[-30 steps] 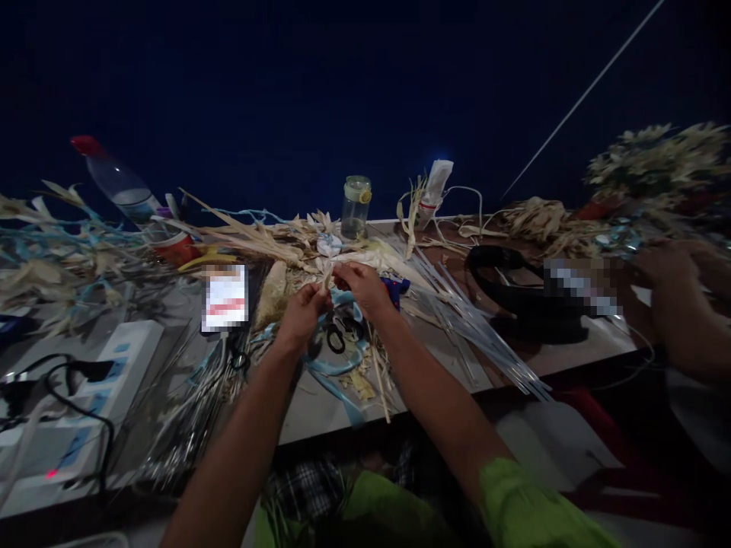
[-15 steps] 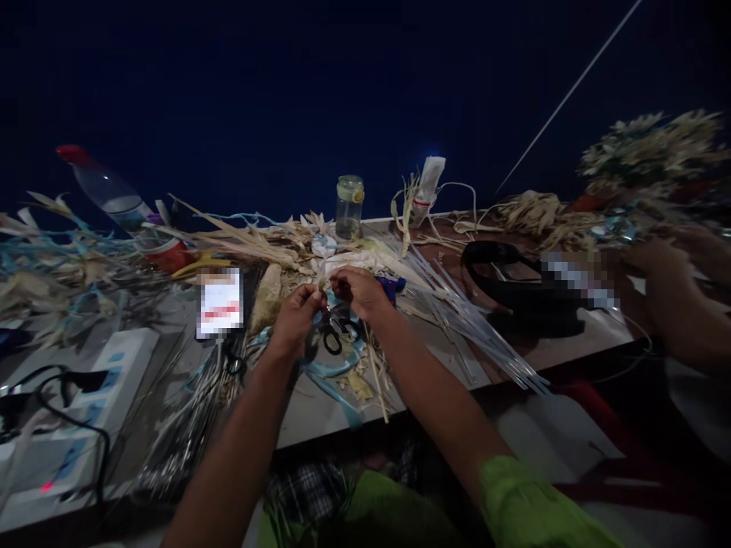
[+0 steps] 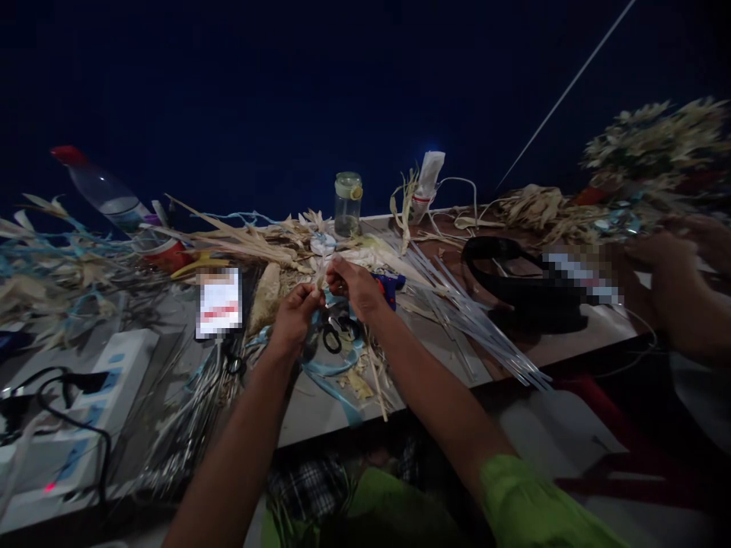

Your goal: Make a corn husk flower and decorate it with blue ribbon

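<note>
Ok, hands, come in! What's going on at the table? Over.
Left hand pinching a pale scrap. Right hand close beside it, grip unclear. Black-handled scissors lying just nearer the body, beside blue ribbon.

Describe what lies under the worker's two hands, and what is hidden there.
Below the left hand and right hand, black-handled scissors, a light-blue strip and dried husk scraps show. The hands cover whatever lies directly beneath.

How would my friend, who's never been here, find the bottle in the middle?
Find the dark blue wall, then the far edge of the table. Beyond the right hand stands a see-through bottle. Its pale yellow-green lid sets it apart from the red-capped bottle farther left.
</note>
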{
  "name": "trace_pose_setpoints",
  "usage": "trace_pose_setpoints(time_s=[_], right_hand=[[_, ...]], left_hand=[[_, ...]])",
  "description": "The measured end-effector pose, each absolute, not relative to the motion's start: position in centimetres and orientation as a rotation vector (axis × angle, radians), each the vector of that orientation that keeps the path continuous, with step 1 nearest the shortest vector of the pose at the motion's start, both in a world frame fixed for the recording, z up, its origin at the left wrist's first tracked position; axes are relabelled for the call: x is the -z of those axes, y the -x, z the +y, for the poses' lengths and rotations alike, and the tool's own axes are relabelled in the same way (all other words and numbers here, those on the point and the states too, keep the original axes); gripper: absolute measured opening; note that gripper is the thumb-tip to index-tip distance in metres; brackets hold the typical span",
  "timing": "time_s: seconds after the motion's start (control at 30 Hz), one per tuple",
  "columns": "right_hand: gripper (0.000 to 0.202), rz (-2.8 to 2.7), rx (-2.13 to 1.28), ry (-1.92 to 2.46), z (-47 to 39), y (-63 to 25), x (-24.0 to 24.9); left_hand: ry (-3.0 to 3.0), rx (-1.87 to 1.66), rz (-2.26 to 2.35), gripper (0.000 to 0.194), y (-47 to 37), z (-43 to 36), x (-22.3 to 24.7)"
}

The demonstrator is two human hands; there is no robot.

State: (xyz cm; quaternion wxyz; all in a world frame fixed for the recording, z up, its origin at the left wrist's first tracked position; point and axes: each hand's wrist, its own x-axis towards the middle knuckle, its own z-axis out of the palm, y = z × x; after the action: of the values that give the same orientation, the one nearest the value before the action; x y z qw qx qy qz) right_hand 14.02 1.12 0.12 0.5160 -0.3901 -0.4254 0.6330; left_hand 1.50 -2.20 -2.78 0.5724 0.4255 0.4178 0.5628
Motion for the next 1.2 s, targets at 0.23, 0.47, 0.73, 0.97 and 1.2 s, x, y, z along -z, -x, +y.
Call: trace_pose_setpoints(time_s=[0.23, 0.47, 0.73, 0.97, 1.2], right_hand=[[0.028, -0.971, -1.446, 0.911, 1.3, -13.5, 0.0], [0.028, -0.774, -1.692, 0.917, 1.4, -13.9, -0.1], [0.027, -0.645, -1.83, 0.922, 1.8, -14.1, 0.6], [0.048, -0.72, -1.551, 0.894, 2.2, -14.8, 0.1], [0.029, -1.216, -1.134, 0.886, 1.2, -14.3, -0.6]], left_hand=[[-1.055, -1.328, 0.985, 0.018, -1.6, -2.1, 3.1], [-0.966, -1.352, 0.848, 0.018, -1.8, -2.1, 3.0], [-0.904, -1.345, 0.862, 0.024, -1.9, -2.4, 2.4], [-0.828, -1.328, 0.812, 0.023, -1.9, -2.4, 2.2], [-0.846, -1.269, 0.772, 0.025, -1.9, -2.3, 2.5]])
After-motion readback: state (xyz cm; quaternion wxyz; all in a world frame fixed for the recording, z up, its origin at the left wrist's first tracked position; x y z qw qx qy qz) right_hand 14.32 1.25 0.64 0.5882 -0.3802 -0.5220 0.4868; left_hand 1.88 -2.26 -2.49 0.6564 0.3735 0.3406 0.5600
